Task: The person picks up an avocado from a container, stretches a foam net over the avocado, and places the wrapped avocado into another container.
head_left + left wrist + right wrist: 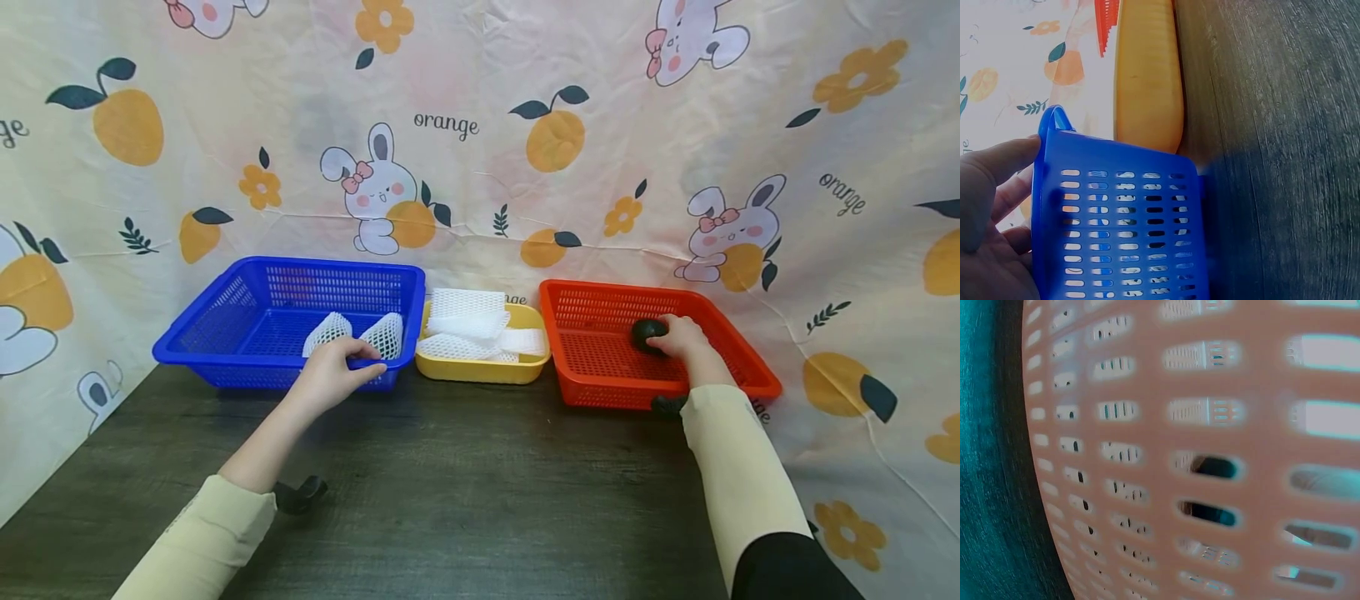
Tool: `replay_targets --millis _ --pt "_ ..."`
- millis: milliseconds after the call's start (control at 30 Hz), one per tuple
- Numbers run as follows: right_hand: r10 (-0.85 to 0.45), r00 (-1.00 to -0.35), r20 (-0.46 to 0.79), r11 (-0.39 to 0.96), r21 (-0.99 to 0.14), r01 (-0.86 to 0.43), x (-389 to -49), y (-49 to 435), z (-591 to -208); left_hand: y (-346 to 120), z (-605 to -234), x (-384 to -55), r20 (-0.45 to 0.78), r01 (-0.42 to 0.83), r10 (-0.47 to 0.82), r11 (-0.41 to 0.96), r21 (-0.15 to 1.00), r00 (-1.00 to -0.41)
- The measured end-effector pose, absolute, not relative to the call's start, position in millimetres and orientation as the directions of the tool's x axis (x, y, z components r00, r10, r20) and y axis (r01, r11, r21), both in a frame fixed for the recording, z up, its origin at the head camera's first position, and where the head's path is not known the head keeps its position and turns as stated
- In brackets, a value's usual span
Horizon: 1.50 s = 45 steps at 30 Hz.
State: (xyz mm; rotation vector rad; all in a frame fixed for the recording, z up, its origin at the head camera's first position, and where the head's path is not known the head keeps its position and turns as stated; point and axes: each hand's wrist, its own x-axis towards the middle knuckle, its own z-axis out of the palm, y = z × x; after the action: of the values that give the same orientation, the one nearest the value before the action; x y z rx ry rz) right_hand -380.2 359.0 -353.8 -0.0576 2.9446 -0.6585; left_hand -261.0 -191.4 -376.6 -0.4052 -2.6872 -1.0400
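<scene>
In the head view my right hand (682,337) reaches into the red basket (600,392) and holds a dark, rounded avocado (647,336) near its floor. The right wrist view has only the red basket's slotted wall (1154,437), with dark shapes behind some slots. My left hand (333,371) is at the front rim of the blue basket (225,358), its thumb and fingers gripping the rim, as the left wrist view shows. Inside that basket, just beyond the hand, lie two items in white foam nets (386,335); what the nets cover is mostly hidden.
Between the two baskets stands a yellow tray (480,372) piled with white foam nets (468,321). All three containers are at the back of a dark wooden table (480,492), against a printed cloth (480,183).
</scene>
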Motion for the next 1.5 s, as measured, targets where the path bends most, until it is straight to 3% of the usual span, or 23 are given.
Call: replay_targets --millis 267,633,1033,1333,1500 --pt "-0.125 -0.954 -0.273 0.892 -0.451 0.012 -386 365 -367 -190 -377 -260 0.312 0.337 0.170 0.705 0.624 -0.935" --pt "-0.036 -0.950 -0.310 0.931 -0.357 0.082 -380 354 -360 -189 -378 -260 0.310 0.330 0.163 0.707 0.626 -0.937" --pt "-0.077 -0.975 -0.207 0.888 -0.460 0.027 -389 354 -366 -189 -377 -259 0.313 0.328 0.157 0.707 0.627 -0.937" --pt "-0.060 -0.969 -0.240 0.899 -0.435 0.052 -390 356 -368 -189 -377 -259 0.318 0.327 0.150 0.704 0.631 -0.936" --pt "-0.090 -0.977 -0.194 0.897 -0.442 0.006 -389 354 -370 -189 -380 -259 0.324 0.333 0.151 0.699 0.632 -0.934"
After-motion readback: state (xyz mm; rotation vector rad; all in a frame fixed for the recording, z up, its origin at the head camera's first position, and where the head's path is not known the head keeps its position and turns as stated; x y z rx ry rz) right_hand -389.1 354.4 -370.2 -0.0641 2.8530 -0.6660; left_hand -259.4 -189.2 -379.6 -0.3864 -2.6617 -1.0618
